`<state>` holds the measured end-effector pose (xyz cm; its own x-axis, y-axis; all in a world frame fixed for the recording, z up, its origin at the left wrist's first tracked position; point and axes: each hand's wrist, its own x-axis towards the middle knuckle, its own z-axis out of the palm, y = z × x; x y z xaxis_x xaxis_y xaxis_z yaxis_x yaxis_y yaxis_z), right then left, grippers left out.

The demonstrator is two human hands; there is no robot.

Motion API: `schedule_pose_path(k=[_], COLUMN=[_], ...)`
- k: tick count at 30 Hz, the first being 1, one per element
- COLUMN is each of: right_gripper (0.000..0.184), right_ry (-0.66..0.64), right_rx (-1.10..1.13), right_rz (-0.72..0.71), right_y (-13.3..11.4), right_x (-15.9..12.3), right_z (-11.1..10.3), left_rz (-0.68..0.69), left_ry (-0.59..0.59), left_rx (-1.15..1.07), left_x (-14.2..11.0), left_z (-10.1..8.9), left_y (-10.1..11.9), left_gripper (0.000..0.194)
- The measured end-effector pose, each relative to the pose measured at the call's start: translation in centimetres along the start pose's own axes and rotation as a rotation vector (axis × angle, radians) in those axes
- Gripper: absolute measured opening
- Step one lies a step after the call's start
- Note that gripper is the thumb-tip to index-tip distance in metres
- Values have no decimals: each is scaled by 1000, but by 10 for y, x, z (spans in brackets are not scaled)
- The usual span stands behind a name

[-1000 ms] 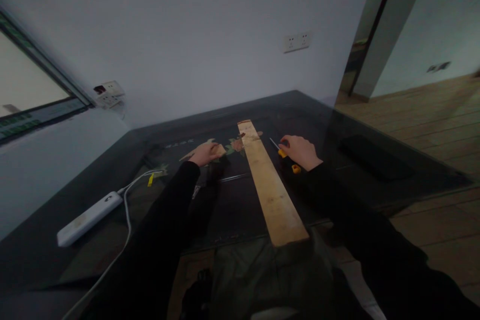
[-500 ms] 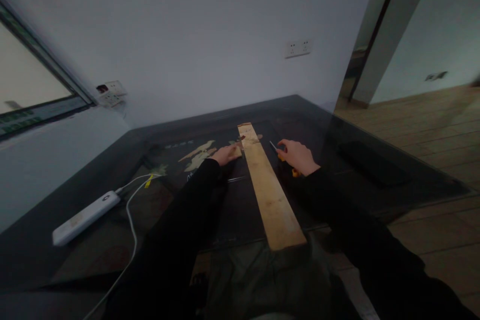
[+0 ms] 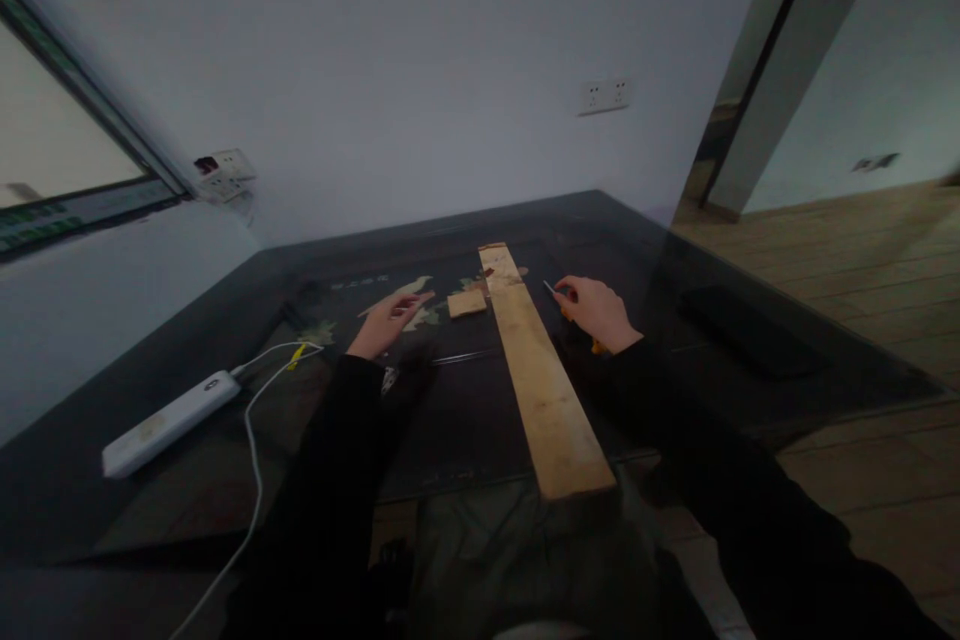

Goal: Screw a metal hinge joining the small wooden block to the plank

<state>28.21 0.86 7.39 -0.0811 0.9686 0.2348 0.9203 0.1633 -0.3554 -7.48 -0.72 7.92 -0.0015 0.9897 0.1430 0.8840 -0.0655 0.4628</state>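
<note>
My left hand (image 3: 390, 320) is over the left part of the dark table, fingers stretched out and nothing in them. To its right, apart from it, a small wooden block (image 3: 466, 303) lies by the left edge of a long wooden board (image 3: 544, 385). The board runs from mid-table to past the near edge. My right hand (image 3: 598, 312), right of the board, is closed round a yellow-handled tool (image 3: 566, 312) with a thin metal tip pointing away to the left. Its fingers hide most of the handle, so the tool's exact kind cannot be made out.
A white power strip (image 3: 169, 422) with a white cable (image 3: 255, 465) and a yellow tag (image 3: 297, 356) lies on the left. A dark flat object (image 3: 750, 330) rests at the right of the table (image 3: 457, 420). Wall sockets (image 3: 604, 96) are behind.
My left hand carried the small block right to the board's edge, let it go there and drew back left. My right hand has stayed almost still with the yellow-handled tool.
</note>
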Motion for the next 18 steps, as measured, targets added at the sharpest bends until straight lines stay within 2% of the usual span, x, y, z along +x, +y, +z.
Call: schedule_pose_path(k=[2, 4, 6, 9, 13, 18], right_gripper=[27, 27, 27, 27, 27, 26], right_ry=[16, 27, 37, 50, 60, 59], right_rx=[28, 49, 65, 93, 119, 109], right_rz=[-12, -17, -23, -33, -44, -37], right_y=[-3, -6, -8, -10, -10, -10], right_x=[0, -1, -2, -3, -4, -4], right_z=[1, 2, 2, 2, 2, 5], left_rz=[-135, -243, -323, -396, -438, -426], left_ry=[66, 83, 54, -16, -63, -42], left_rx=[119, 238, 326, 406, 439, 475], left_x=[-10, -17, -21, -23, -23, -24], left_z=[-13, -21, -24, -18, -4, 8], left_y=[-17, -34, -47, -58, -51, -33], left_gripper=[29, 26, 28, 34, 43, 35])
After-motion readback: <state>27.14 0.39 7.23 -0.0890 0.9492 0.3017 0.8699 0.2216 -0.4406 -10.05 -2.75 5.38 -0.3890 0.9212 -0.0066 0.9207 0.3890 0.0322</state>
